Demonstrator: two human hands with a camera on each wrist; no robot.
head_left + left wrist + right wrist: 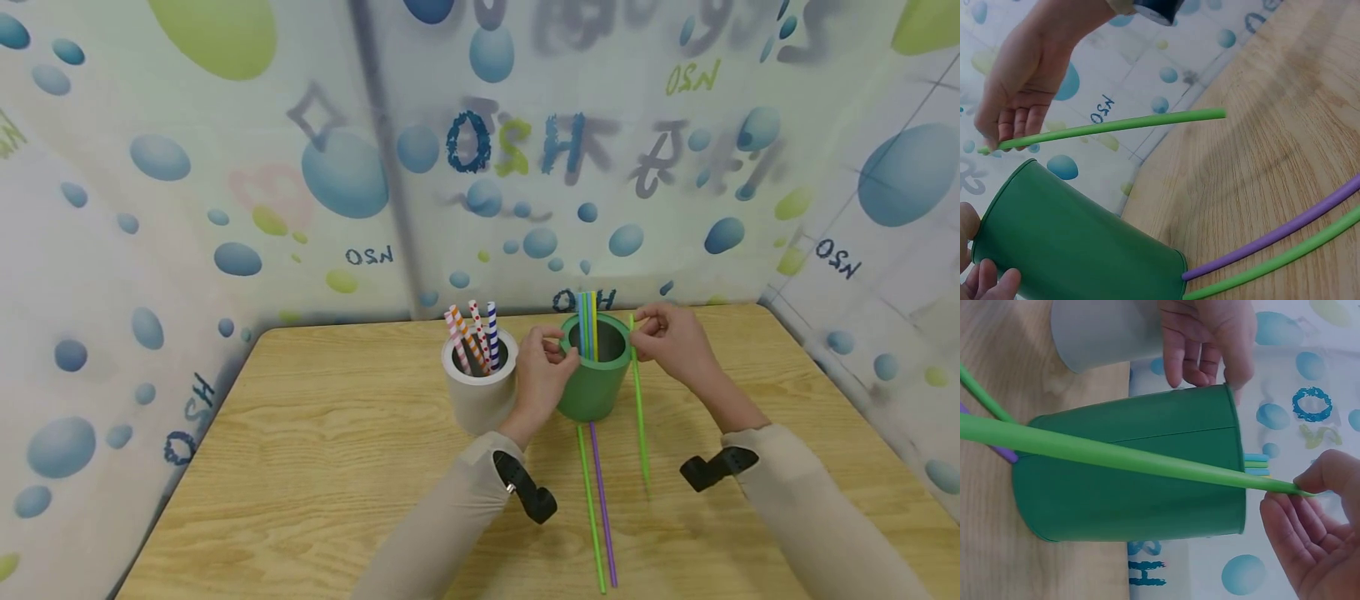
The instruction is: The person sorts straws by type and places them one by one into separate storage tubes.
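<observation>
My right hand [670, 340] pinches the top end of a light green straw [640, 417], which hangs down just right of a green bucket [596, 392]. In the right wrist view, the thumb and fingertips grip this straw [1116, 457] and it crosses in front of the bucket. With its fingers at the rim, my left hand [538, 371] holds the left side of the green bucket. Several blue, green and yellow straws [587, 327] stand in that bucket. Another green straw [591, 508] and a purple straw [603, 508] lie on the table before it.
Left of my left hand stands a white bucket [480, 400] with several patterned straws [474, 337], striped and dotted. The wooden table [322, 467] ends at a printed curtain [337, 275] behind both buckets.
</observation>
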